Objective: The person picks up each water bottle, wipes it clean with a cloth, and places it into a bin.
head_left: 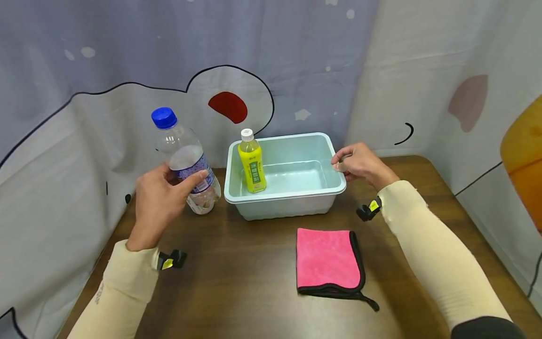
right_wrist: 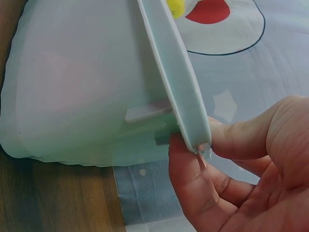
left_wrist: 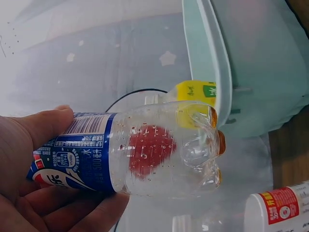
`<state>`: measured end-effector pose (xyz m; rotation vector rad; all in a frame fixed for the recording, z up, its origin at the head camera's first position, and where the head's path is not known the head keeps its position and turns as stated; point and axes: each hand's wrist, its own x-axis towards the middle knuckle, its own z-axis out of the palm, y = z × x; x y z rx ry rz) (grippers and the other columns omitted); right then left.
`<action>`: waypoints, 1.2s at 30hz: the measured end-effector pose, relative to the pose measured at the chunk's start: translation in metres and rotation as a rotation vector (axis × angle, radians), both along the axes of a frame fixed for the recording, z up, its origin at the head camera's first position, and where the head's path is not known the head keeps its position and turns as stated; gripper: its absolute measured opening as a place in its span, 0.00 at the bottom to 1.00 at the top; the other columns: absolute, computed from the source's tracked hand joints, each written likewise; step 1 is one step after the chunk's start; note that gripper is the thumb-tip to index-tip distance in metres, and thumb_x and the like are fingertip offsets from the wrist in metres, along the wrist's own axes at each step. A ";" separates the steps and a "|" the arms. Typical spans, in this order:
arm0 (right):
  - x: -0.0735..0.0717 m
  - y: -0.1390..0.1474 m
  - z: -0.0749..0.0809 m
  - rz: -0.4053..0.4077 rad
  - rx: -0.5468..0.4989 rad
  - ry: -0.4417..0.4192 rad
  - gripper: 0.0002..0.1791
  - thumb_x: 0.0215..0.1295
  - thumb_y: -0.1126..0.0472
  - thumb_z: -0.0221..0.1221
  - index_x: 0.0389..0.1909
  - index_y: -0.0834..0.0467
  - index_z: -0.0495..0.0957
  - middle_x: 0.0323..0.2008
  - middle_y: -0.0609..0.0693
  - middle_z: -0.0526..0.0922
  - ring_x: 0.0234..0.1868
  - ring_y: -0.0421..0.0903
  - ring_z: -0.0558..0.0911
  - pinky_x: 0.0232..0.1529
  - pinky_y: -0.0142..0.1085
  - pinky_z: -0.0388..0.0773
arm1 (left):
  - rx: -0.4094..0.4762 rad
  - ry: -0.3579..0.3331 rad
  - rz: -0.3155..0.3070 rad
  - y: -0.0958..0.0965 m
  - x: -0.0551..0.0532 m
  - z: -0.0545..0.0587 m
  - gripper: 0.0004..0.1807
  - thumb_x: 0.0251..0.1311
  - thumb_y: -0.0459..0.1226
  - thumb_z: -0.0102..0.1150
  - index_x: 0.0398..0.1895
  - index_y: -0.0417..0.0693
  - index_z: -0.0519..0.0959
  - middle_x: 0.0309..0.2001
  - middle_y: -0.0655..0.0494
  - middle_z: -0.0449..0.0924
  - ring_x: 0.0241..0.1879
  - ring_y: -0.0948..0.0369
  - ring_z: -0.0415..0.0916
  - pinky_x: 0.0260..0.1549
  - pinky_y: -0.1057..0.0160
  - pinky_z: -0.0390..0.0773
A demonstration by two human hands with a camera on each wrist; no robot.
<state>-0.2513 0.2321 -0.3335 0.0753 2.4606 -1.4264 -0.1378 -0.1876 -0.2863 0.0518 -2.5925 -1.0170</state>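
Observation:
My left hand [head_left: 158,200] grips a clear plastic bottle [left_wrist: 159,154] with a blue label and blue cap round its label. It is beside the left end of a pale green plastic basin [head_left: 288,205], and water drops show on its wall. Inside the basin, near its left end, a small yellow-labelled drink bottle [head_left: 252,165] with a white cap stands, slightly tilted. At the basin's right end my right hand [head_left: 362,164] pinches the rim between thumb and fingers, as the right wrist view shows. Part of another bottle [left_wrist: 280,210] with a white and red label appears beyond the held one.
A folded pink cloth [head_left: 328,259] with black edging and a loop lies on the brown wooden table [head_left: 228,278], in front of the basin. A printed curtain [head_left: 313,70] hangs close behind the table and along its sides.

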 end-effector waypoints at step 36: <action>-0.001 -0.001 -0.003 0.000 -0.018 0.010 0.16 0.68 0.70 0.63 0.54 0.72 0.78 0.30 0.49 0.81 0.24 0.41 0.82 0.29 0.35 0.86 | 0.024 -0.070 -0.135 0.048 -0.034 0.013 0.34 0.65 0.52 0.70 0.67 0.42 0.78 0.62 0.41 0.84 0.62 0.42 0.83 0.57 0.43 0.84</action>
